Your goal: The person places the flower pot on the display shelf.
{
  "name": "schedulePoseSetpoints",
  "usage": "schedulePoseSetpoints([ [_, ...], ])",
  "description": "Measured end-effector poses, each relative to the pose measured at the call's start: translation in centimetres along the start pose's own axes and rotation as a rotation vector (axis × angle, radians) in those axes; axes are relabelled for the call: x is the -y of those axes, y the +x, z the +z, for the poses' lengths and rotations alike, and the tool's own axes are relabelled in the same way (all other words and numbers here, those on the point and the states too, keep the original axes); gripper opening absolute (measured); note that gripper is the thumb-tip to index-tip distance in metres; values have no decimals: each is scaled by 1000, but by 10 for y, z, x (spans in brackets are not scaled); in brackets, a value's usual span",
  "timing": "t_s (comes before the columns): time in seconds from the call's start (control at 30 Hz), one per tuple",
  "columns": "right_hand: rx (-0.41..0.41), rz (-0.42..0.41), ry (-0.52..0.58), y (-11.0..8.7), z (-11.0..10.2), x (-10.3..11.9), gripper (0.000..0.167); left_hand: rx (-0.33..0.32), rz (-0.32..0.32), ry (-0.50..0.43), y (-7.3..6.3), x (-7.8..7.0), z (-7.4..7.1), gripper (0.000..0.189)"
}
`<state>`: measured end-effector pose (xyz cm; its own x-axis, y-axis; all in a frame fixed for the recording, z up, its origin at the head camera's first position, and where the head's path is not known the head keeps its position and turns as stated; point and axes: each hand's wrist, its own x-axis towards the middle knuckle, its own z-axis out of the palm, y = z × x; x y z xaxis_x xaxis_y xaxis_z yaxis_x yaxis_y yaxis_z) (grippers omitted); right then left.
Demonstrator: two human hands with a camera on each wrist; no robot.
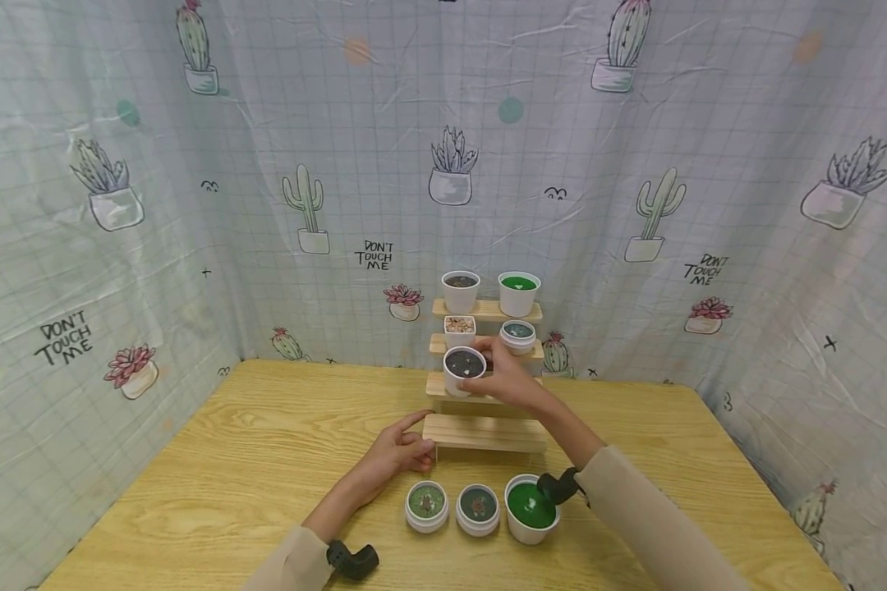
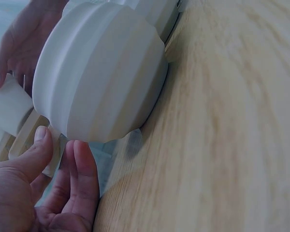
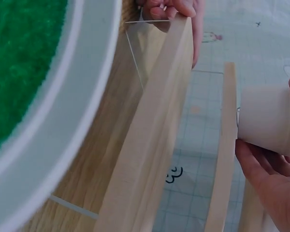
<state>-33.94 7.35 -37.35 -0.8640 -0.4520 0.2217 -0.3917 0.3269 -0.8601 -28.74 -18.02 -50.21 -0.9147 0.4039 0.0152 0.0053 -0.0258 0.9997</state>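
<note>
My right hand (image 1: pixel 512 379) grips a white pot with dark filling (image 1: pixel 464 363), fingers and thumb around its side. The pot is at the left part of the wooden tiered stand's (image 1: pixel 488 432) second step from the bottom; in the right wrist view its base (image 3: pixel 261 121) is right at that board. At the left end of the lowest step, my left hand (image 1: pixel 393 457) holds the board between thumb and fingers. A ribbed white pot (image 2: pixel 106 77) looms close in front of that hand in the left wrist view.
Higher steps carry a dark-filled pot (image 1: pixel 461 297), a green-filled pot (image 1: pixel 519 300), a pebble-filled pot (image 1: pixel 459 328) and a low round pot (image 1: pixel 518 341). Before the stand are two low round pots (image 1: pixel 426 519) (image 1: pixel 477 523) and a larger green-filled pot (image 1: pixel 526 532). A patterned curtain (image 1: pixel 384 123) surrounds the table.
</note>
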Motion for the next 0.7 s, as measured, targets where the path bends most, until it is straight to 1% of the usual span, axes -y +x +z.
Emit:
schedulePoseSetpoints([
  [0.2, -14, -23, -19, 0, 4, -1, 74, 1, -1, -2, 0, 0, 0, 72],
  [0.47, -30, -27, -70, 1, 8, -2, 72, 1, 1, 0, 1, 0, 0, 73],
  [0.7, -25, -44, -61, 2, 11, -1, 69, -2, -2, 2, 1, 0, 0, 74],
])
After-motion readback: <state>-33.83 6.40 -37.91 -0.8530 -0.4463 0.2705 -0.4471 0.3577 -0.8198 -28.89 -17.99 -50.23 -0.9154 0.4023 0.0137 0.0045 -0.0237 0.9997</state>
